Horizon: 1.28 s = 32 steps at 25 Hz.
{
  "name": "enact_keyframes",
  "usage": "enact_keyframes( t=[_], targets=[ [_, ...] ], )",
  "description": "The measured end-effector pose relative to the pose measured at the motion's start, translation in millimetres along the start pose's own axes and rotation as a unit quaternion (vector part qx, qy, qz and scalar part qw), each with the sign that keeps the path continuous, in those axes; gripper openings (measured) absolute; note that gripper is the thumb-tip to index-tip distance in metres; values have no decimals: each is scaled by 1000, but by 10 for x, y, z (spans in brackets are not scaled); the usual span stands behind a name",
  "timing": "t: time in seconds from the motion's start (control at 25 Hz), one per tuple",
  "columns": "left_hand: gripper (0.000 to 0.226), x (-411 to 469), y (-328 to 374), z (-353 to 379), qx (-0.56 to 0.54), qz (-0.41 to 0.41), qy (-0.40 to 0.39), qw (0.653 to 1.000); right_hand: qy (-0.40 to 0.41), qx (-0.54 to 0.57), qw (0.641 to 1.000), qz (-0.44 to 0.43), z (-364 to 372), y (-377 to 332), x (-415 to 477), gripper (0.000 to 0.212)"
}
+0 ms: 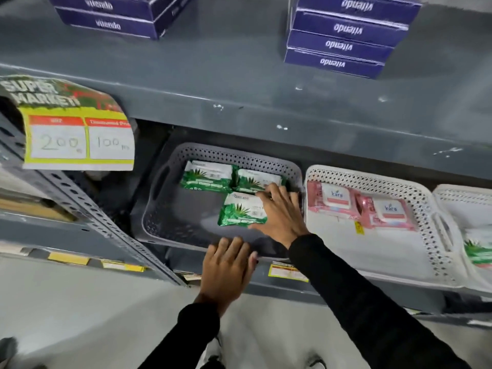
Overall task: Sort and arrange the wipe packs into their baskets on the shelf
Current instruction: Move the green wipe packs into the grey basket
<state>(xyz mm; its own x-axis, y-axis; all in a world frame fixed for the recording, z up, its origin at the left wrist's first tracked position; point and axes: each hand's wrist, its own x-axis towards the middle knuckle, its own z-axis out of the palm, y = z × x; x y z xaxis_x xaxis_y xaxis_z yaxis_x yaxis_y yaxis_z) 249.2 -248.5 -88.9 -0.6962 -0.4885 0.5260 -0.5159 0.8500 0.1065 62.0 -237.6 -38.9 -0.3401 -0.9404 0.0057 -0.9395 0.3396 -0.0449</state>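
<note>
In grey basket (pixel 162 209) | front green pack (pixel 241 210) long axis left-right | right hand (pixel 279 211) spread on it | left hand (pixel 226 265) flat on rim

3 green wipe packs (pixel 229 187) flat in grey basket (pixel 159 209); 2 pink packs (pixel 359 206) in white basket (pixel 415 198).

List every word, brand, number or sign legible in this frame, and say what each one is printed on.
"vitendo": dark blue boxes, top shelf; the right stack reads upside down.
"SUPER MARKET": curled price sign at left.
"200" and "100": handwritten on that sign; its red headings are blurred.
"kara": pink wipe packs in the white basket.
Green wipe packs in the grey basket: brand too blurred to read.
Yellow shelf-edge labels: unreadable.
</note>
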Motion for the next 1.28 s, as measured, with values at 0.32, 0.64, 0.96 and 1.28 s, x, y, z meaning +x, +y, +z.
enact_keyframes(
  t=[0.32, 0.64, 0.96, 1.28],
  targets=[
    [23, 357, 809, -158, -119, -32, -21, 992, 83, 101, 991, 32, -516, 749, -485, 85],
    [20, 652, 2764, 217, -192, 92, -112, 971, 106, 130, 968, 187, -836, 3251, -1935, 73],
    [39, 653, 3504, 573, -36, 103, -145, 983, -97, 26, 990, 95, -539, 4669, -2355, 106],
    [33, 690, 3432, 543, -54, 109, -116, 986, 57, 76, 987, 126, -576, 4761, -2502, 81]
  ],
)
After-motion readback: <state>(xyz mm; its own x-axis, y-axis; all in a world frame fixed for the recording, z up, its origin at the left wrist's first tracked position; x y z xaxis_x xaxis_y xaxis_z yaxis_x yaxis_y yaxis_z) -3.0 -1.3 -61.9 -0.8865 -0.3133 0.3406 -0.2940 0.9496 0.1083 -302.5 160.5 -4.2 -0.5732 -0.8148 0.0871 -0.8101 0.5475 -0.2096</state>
